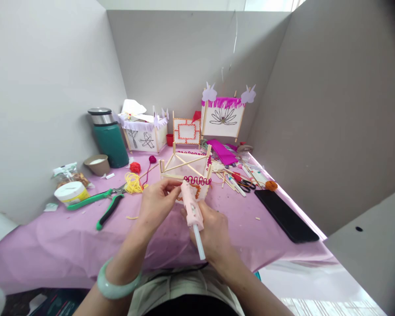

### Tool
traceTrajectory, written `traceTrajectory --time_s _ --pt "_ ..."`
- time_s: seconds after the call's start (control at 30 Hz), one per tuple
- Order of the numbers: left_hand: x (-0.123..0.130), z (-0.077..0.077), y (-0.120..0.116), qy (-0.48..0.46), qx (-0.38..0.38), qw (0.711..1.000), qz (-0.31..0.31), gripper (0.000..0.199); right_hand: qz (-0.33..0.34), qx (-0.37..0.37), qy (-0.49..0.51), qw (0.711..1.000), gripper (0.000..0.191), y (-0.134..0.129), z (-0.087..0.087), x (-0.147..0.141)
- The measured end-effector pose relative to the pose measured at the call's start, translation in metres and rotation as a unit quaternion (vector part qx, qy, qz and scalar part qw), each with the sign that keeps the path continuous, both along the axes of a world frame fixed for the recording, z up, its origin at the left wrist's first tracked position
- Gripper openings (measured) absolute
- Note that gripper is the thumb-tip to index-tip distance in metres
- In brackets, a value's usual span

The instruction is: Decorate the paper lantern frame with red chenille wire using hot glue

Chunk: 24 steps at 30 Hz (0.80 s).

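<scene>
A small lantern frame of wooden sticks (184, 163) with white panels stands in the middle of the table. Wavy magenta yarn (197, 180) runs along the top of its front panel, with orange yarn (195, 192) below. My right hand (213, 226) is closed around a pale pink hot glue gun (192, 208), its nozzle close to the front panel. A translucent glue stick (199, 242) sticks out of the gun's rear. My left hand (159, 199) touches the front left of the frame, thumb and fingers pinched together. What lies between them is hidden.
Green-handled pliers (110, 199), yellow yarn (134, 182) and a teal bottle (110, 142) are on the left. A black phone (285, 215), scissors (248, 186) and loose sticks lie right. Decorated lanterns (146, 136) stand behind. Grey partitions (191, 57) enclose the table.
</scene>
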State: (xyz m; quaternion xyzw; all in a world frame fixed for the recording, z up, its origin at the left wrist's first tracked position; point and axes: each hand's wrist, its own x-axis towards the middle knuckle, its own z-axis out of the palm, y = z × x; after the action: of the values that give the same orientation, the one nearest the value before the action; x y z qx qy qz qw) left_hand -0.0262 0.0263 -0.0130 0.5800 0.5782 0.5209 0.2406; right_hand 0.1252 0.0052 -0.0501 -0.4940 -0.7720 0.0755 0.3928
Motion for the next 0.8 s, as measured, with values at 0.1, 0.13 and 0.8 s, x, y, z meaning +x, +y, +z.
traceTrajectory --time_s 0.1,0.13,0.8 --pt "-0.01 -0.002 -0.008 0.009 -0.036 0.999 -0.009 0.022 0.004 0.001 0.01 1.0 0.027 0.001 -0.002 0.0" --pt "-0.013 -0.003 -0.01 0.006 -0.053 0.999 -0.007 0.022 0.007 0.002 0.015 1.0 0.028 0.001 -0.002 0.0" --pt "-0.017 0.049 0.011 0.208 0.038 0.975 0.064 0.018 0.018 0.011 0.013 1.0 0.022 -0.001 0.0 -0.002"
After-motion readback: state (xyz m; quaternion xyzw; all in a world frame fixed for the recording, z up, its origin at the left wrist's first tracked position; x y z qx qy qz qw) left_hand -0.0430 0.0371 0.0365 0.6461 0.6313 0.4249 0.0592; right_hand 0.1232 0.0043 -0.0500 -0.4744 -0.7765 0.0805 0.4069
